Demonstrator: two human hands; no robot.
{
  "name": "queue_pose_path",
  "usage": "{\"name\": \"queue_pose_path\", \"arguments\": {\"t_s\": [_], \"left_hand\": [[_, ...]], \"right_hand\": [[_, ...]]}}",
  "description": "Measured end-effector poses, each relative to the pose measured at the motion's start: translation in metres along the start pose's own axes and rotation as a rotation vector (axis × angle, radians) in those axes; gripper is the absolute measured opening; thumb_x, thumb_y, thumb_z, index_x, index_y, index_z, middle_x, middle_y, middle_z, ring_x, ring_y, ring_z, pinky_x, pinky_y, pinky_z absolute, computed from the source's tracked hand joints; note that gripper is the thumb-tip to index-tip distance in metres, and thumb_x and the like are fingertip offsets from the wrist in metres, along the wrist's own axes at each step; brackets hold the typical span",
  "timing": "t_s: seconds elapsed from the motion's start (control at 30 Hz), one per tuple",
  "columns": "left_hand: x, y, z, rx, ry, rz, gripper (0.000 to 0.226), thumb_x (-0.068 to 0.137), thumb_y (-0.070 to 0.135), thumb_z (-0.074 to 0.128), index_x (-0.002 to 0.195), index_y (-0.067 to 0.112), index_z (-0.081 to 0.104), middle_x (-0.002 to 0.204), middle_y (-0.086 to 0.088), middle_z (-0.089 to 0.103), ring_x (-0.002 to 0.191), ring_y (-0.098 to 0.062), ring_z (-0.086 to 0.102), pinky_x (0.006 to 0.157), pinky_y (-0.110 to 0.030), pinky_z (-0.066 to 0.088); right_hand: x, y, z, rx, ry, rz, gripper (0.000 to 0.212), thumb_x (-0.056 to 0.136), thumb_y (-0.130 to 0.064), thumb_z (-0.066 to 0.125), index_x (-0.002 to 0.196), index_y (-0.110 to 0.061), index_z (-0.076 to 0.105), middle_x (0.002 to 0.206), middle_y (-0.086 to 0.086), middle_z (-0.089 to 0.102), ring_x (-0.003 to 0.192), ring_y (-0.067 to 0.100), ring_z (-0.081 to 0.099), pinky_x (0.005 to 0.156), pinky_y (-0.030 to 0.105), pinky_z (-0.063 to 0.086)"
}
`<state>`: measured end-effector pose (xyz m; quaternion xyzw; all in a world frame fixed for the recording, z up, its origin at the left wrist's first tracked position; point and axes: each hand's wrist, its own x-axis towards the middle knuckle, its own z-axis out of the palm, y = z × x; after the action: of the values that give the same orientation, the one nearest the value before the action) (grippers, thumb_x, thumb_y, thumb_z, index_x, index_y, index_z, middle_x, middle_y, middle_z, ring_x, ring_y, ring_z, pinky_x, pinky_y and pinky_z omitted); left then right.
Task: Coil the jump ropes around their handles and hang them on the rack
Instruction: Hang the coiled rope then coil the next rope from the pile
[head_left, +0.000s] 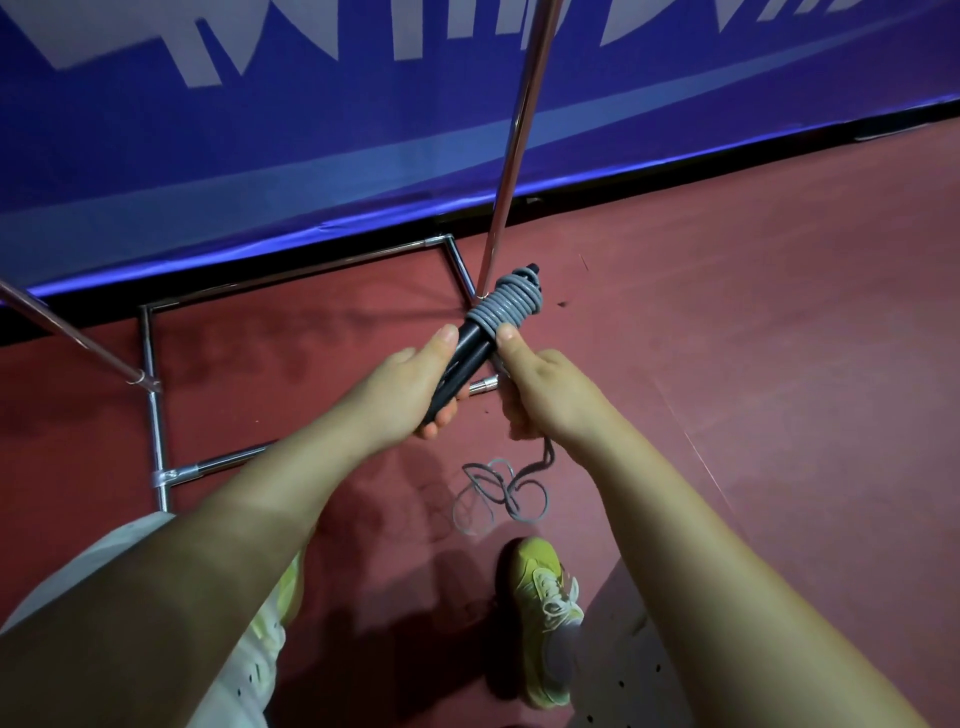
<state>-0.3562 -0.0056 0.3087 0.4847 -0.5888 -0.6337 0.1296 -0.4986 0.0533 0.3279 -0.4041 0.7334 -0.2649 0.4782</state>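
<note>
loose grey rope (498, 493) lay slack on the floor (753, 364), soft and light. above it the right hand (540, 395) pinched the cord while the left hand (410, 389) gripped the stiff black handles (460, 364), the best hold. coils (501, 304) sat beyond, near the rack (511, 135).
</note>
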Motion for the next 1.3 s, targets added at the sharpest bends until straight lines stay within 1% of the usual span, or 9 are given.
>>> {"name": "queue_pose_path", "arguments": {"t_s": [0.1,0.27,0.47,0.67,0.9,0.97,1.07,1.2,1.3], "left_hand": [[0.006,-0.007,-0.01,0.253,0.069,0.077,0.063,0.09,0.062,0.028,0.071,0.01,0.058,0.054,0.001,0.058,0.051,-0.02,0.053,0.066,-0.037,0.049],[0.007,-0.011,-0.012,0.472,0.114,0.071,0.048,0.097,0.053,0.032,0.078,0.014,0.053,0.079,-0.008,0.061,0.081,-0.031,0.06,0.083,-0.044,0.05],[0.01,-0.01,-0.013,0.488,0.037,0.042,0.021,0.093,0.044,0.051,0.093,0.024,0.057,0.078,0.009,0.052,0.075,-0.013,0.049,0.064,-0.029,0.037],[0.01,-0.012,-0.014,0.378,-0.012,0.125,0.042,0.064,0.047,0.077,0.089,0.023,0.055,0.073,0.008,0.06,0.064,-0.011,0.053,0.061,-0.029,0.041],[-0.007,0.006,-0.013,-0.475,-0.552,-0.272,0.08,0.07,0.072,0.027,0.086,0.008,0.073,0.079,-0.015,0.07,0.062,-0.024,0.066,0.061,-0.03,0.054],[-0.009,0.005,-0.01,-0.574,-0.627,-0.307,0.081,0.072,0.073,0.026,0.078,0.008,0.074,0.069,-0.01,0.064,0.046,-0.016,0.054,0.046,-0.021,0.044],[-0.01,0.01,-0.006,-0.564,-0.611,-0.328,0.069,0.073,0.068,0.033,0.074,0.006,0.064,0.061,-0.005,0.055,0.032,-0.004,0.032,0.034,-0.014,0.022],[-0.008,0.012,-0.008,-0.395,-0.481,-0.234,0.067,0.079,0.066,0.031,0.078,0.005,0.058,0.057,-0.007,0.055,0.031,-0.003,0.027,0.035,-0.015,0.015],[-0.008,0.014,-0.014,-0.413,-0.461,-0.184,0.067,0.075,0.065,0.032,0.076,0.004,0.061,0.057,-0.009,0.054,0.031,-0.003,0.027,0.035,-0.015,0.016]], "right_hand": [[0.001,0.002,-0.001,-0.112,-0.026,0.019,0.077,0.099,-0.058,0.025,0.066,0.001,0.062,0.051,0.002,0.063,0.059,0.016,0.054,0.065,0.031,0.042],[0.002,0.0,0.005,0.275,-0.165,0.136,0.065,0.095,-0.065,0.024,0.081,-0.01,0.056,0.051,-0.001,0.044,0.044,0.015,0.04,0.055,0.029,0.045],[-0.001,0.003,0.005,0.149,-0.173,0.146,0.067,0.091,-0.069,0.028,0.082,-0.01,0.058,0.056,-0.004,0.039,0.043,0.011,0.026,0.047,0.025,0.025],[0.003,0.002,0.009,0.128,-0.043,0.073,0.046,0.096,-0.049,0.042,0.066,-0.015,0.049,0.039,-0.011,0.033,0.036,0.009,0.025,0.044,0.023,0.024],[-0.003,-0.002,0.006,0.316,0.007,-0.113,0.026,0.074,-0.041,0.04,0.061,-0.018,0.037,0.046,-0.002,0.031,0.046,0.016,0.024,0.051,0.035,0.015],[-0.004,-0.002,0.005,0.288,-0.032,-0.138,0.03,0.076,-0.043,0.037,0.061,-0.018,0.041,0.047,0.002,0.037,0.046,0.017,0.028,0.049,0.032,0.019],[-0.004,-0.004,0.003,0.287,-0.046,-0.121,0.033,0.078,-0.046,0.037,0.062,-0.018,0.04,0.05,0.001,0.035,0.044,0.014,0.026,0.049,0.032,0.018],[-0.001,0.001,-0.001,0.272,-0.154,-0.084,0.046,0.096,-0.053,0.034,0.068,-0.017,0.04,0.051,-0.007,0.036,0.043,0.009,0.023,0.046,0.025,0.018],[0.0,0.002,-0.011,0.437,-0.297,-0.092,0.046,0.083,-0.058,0.036,0.084,-0.013,0.046,0.064,0.001,0.039,0.045,0.01,0.025,0.042,0.021,0.021]]}}
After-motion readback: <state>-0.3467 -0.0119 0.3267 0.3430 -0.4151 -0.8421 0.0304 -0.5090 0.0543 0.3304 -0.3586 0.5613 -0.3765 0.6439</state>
